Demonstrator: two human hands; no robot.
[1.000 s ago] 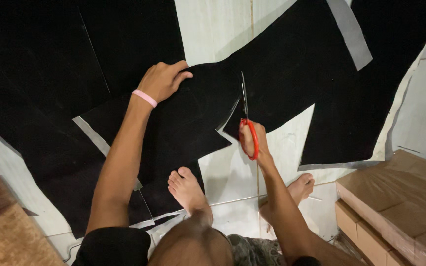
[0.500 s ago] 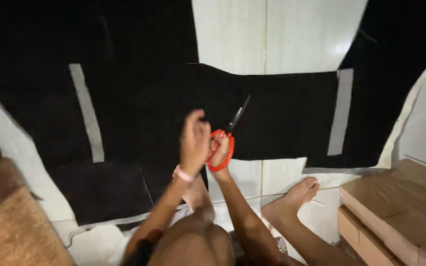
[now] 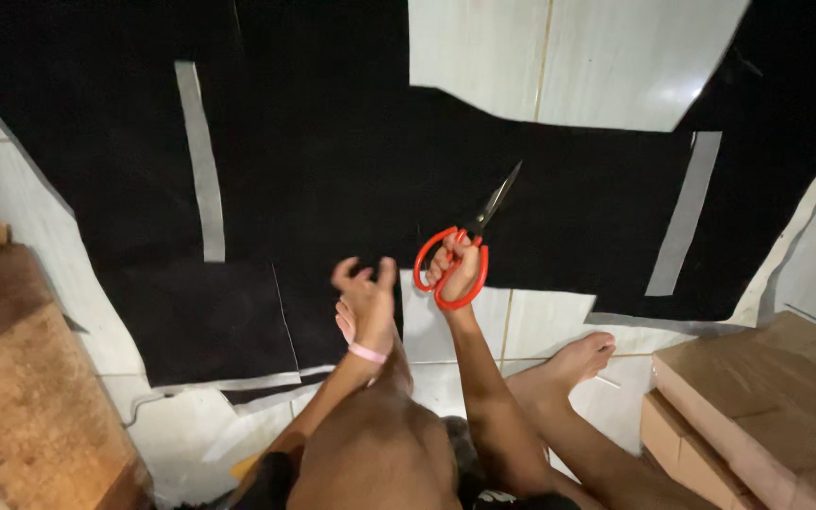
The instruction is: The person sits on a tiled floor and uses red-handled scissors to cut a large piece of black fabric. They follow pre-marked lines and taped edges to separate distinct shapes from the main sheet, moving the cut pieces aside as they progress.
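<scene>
Head view puts the red-handled scissors just right of centre in my frame, lifted off the black fabric, blades together and pointing to the upper right. My right hand is clamped through the handle loops, fingers curled tight. My left hand hovers just beside it, fingers spread and curled on nothing, a pink wristband on the wrist.

As I judge it, the cutting is well along. The fabric's edge at the upper middle of the frame is already cut into a clean angular notch that bares the pale tiled floor, and a stepped edge runs along the lower middle, near my feet. Large uncut spans of fabric remain across the upper left and far right. Two grey strips lie on the cloth, one at upper left and one at right. I cannot tell whether they are tape or markings.

Outward, my bare right foot rests on the tile at lower right. Cardboard boxes sit at lower right, and a brown woven surface fills the lower left.
</scene>
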